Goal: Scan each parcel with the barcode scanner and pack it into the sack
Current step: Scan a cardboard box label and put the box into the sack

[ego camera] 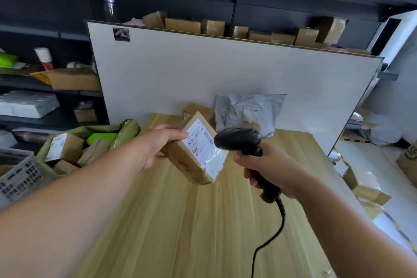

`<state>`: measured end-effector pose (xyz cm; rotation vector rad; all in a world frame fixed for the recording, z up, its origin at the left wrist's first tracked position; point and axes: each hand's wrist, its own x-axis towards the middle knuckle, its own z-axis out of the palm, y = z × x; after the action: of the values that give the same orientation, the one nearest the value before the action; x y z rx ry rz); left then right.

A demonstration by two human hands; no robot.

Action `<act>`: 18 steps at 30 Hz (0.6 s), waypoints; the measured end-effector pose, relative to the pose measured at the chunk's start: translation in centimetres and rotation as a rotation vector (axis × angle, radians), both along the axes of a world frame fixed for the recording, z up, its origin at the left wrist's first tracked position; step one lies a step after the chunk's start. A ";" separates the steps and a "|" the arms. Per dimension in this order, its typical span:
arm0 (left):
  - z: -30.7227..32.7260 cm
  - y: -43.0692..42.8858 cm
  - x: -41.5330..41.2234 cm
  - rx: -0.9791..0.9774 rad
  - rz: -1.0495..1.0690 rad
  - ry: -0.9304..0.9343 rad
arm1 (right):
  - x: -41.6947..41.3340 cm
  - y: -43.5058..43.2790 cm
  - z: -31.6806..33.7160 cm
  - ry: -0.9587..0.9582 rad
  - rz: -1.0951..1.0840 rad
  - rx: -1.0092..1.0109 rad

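Now | left hand (155,145) grips taped cardboard parcel (191,156) | right hand (268,167) clasps glossy black scanner (239,140)

The print on the label (204,142) of the parcel (187,160) is too blurred to read. The fingers of the left hand (155,146) are hidden behind the parcel; only the thumb shows. The right hand (270,169) covers most of the handle of the scanner (239,140). The scanner's head hides the near part of the grey mailer bags (248,108), and its cable (274,235) leaves by the near edge. The left forearm hides the near side of the sack (128,130), and the left edge cuts off the basket (18,174).
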<state>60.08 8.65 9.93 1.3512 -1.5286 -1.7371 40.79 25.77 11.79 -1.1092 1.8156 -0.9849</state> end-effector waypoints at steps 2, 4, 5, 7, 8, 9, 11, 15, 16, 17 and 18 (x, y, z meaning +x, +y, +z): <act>0.2 0.1 -0.1 -0.040 0.000 -0.047 | 0.0 0.2 0.6 0.012 0.054 0.010; 0.4 0.2 -0.3 -0.061 0.013 -0.062 | -0.2 0.4 0.9 -0.022 0.078 0.015; 0.5 0.3 -0.5 -0.066 0.022 -0.063 | -0.3 0.4 1.1 -0.030 0.091 0.025; 0.5 0.5 -0.8 -0.075 0.032 -0.066 | -0.6 0.6 1.4 -0.033 0.111 0.038; 0.4 0.5 -0.9 -0.081 0.034 -0.067 | -0.7 0.6 1.5 -0.037 0.116 0.038; 0.4 0.6 -1.1 -0.086 0.038 -0.071 | -0.8 0.6 1.7 -0.041 0.121 0.037; 0.3 0.6 -1.3 -0.094 0.048 -0.084 | -1.1 0.4 1.8 -0.040 0.135 0.028; -0.1 0.4 -1.3 -0.098 0.064 -0.105 | -1.2 -0.4 1.5 -0.023 0.168 0.012; -0.2 0.3 -1.1 -0.099 0.067 -0.114 | -1.1 -0.7 1.3 -0.026 0.181 0.011; -0.2 0.2 -0.9 -0.098 0.073 -0.120 | -0.9 -1.0 1.0 -0.035 0.192 0.005; -0.2 0.0 -0.5 -0.099 0.081 -0.127 | -0.7 -1.4 0.8 -0.051 0.197 -0.004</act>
<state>59.56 8.67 9.71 1.4758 -1.5816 -1.5324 40.06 24.32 12.64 -1.2289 1.6291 -0.8925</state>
